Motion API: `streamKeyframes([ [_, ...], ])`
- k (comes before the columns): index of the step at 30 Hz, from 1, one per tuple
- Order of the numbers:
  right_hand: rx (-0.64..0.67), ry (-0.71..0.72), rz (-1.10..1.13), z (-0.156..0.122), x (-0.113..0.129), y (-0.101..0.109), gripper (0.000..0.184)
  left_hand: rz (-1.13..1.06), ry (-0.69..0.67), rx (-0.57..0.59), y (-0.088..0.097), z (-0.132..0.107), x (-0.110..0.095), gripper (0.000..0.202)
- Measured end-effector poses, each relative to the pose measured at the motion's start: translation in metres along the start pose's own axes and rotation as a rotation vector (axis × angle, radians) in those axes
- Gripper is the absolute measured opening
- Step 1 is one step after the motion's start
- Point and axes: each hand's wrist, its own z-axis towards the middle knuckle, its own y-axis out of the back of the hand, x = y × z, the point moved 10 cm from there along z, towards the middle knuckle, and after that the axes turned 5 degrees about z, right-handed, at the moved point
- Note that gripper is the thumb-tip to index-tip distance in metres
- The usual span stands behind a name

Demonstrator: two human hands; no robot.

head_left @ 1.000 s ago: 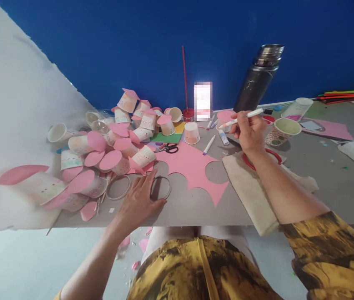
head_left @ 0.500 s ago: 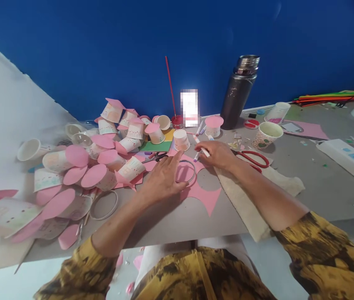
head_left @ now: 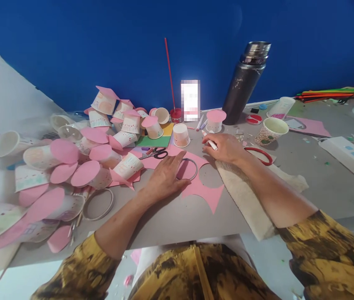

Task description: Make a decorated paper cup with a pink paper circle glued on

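My left hand [head_left: 166,175] rests low over a pink paper sheet [head_left: 203,196], thumb and forefinger bent around the left side of a thin grey ring [head_left: 195,166] that lies flat on it. A round hole is cut in the sheet, right of the ring. My right hand [head_left: 223,148] has its fingers closed on a white marker [head_left: 212,143], its pinkish end pointing up and left. Just beyond my hands stands an upside-down paper cup [head_left: 181,135]. Another cup topped with a pink disc [head_left: 216,115] is behind my right hand.
Many cups with pink discs [head_left: 89,173] are heaped at left, beside another ring [head_left: 98,204]. Black-handled scissors [head_left: 160,153], a dark flask [head_left: 244,89], a patterned cup [head_left: 270,131], red-handled scissors [head_left: 262,155], a beige cloth [head_left: 248,200] and a power strip [head_left: 348,158] lie around.
My right hand, with the marker, has moved slightly right, away from the ring. My left hand stays at the ring. The whole view has tilted a little.
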Motion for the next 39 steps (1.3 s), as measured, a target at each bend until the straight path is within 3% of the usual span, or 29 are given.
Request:
streamKeyframes([
  [8,0.143,0.118,0.037,-0.004,0.018,-0.013,0.021,-0.145,0.015,-0.014,0.003,0.003,0.005,0.091],
  [13,0.219,0.188,-0.056,-0.008,0.028,-0.024,0.025,-0.459,0.103,-0.133,0.021,0.004,0.034,0.056],
  [15,0.241,0.196,-0.075,-0.009,0.029,-0.027,0.024,-0.491,0.121,-0.097,0.022,0.004,0.039,0.05],
  [18,0.254,0.183,-0.085,-0.011,0.029,-0.029,0.021,-0.437,0.077,0.005,0.014,0.005,0.033,0.059],
  [23,0.277,0.183,-0.088,-0.011,0.031,-0.03,0.022,-0.146,-0.043,-0.001,0.004,0.005,0.016,0.079],
  [39,0.269,0.213,-0.081,-0.012,0.03,-0.03,0.021,-0.04,-0.028,0.124,0.001,0.0,0.019,0.075],
])
